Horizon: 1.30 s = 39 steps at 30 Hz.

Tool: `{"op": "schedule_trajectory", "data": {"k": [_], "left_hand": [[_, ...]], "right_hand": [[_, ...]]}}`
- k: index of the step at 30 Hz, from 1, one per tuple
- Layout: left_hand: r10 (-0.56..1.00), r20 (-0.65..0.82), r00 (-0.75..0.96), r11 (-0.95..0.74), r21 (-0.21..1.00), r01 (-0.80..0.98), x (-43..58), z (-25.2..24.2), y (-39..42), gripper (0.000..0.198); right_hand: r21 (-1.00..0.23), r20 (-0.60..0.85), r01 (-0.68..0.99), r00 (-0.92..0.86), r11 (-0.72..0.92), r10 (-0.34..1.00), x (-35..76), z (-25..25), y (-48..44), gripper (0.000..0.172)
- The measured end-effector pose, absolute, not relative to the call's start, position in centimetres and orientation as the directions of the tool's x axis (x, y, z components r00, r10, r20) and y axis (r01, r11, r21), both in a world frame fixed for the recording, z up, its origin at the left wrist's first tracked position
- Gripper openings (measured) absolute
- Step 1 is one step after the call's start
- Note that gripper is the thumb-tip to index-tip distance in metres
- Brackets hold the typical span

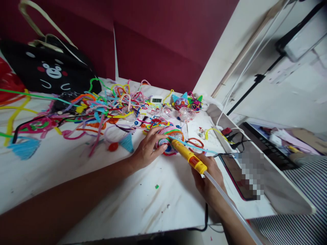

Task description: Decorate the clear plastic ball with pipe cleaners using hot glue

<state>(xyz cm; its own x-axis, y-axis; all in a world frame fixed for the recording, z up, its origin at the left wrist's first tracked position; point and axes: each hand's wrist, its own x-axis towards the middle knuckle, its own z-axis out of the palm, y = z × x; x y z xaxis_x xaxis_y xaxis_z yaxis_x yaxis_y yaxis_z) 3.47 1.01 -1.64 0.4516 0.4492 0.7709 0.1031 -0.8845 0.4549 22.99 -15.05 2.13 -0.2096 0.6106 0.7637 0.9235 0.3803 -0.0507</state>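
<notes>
My left hand [149, 146] is closed on a round ball wrapped in coiled pipe cleaners [172, 131], pink, green, orange and blue, its fingers over the left side. My right hand [211, 173] grips a yellow hot glue gun [189, 156] with a long clear glue stick [230, 204] out of its back end. The gun's nozzle points at the ball's surface. A light-blue pipe cleaner [196, 146] runs from the ball off to the right, passing by the nozzle. Whether the nozzle touches the ball I cannot tell.
Loose pipe cleaners [120, 102] heap at the left and back. Two finished-looking animal heads [187, 102], clear plastic balls [186, 114] and a small digital clock [155, 99] stand behind. A blue cone [127, 143] lies left. A phone [238, 177] and cables [233, 139] lie right; a black bag [51, 71] stands far left.
</notes>
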Motion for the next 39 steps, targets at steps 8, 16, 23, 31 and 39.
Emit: {"op": "schedule_trajectory", "data": {"k": [8, 16, 23, 31, 39], "left_hand": [[0.452, 0.77, 0.451, -0.884, 0.454, 0.11, 3.5, -1.7, 1.1, 0.026], [0.448, 0.775, 0.446, -0.887, 0.445, 0.119, 3.4, -1.5, 1.2, 0.026], [0.441, 0.771, 0.46, -0.888, 0.451, 0.095, 3.5, -1.7, 1.1, 0.028], [0.433, 0.772, 0.465, -0.892, 0.441, 0.099, 3.4, -1.6, 1.2, 0.029], [0.428, 0.777, 0.461, -0.895, 0.435, 0.098, 3.5, -1.7, 1.2, 0.028]], "right_hand": [[-0.047, 0.767, 0.91, -0.231, 0.411, 0.598, 23.0, 2.0, -14.7, 0.048], [-0.015, 0.731, 0.912, -0.269, 0.409, 0.627, 23.1, 2.0, -14.7, 0.044], [-0.028, 0.728, 0.917, -0.255, 0.399, 0.636, 23.3, 1.9, -15.3, 0.047], [-0.036, 0.707, 0.917, -0.257, 0.396, 0.659, 23.9, 1.4, -16.4, 0.052], [-0.108, 0.684, 0.941, -0.164, 0.321, 0.711, 23.8, 1.4, -17.0, 0.042]]}}
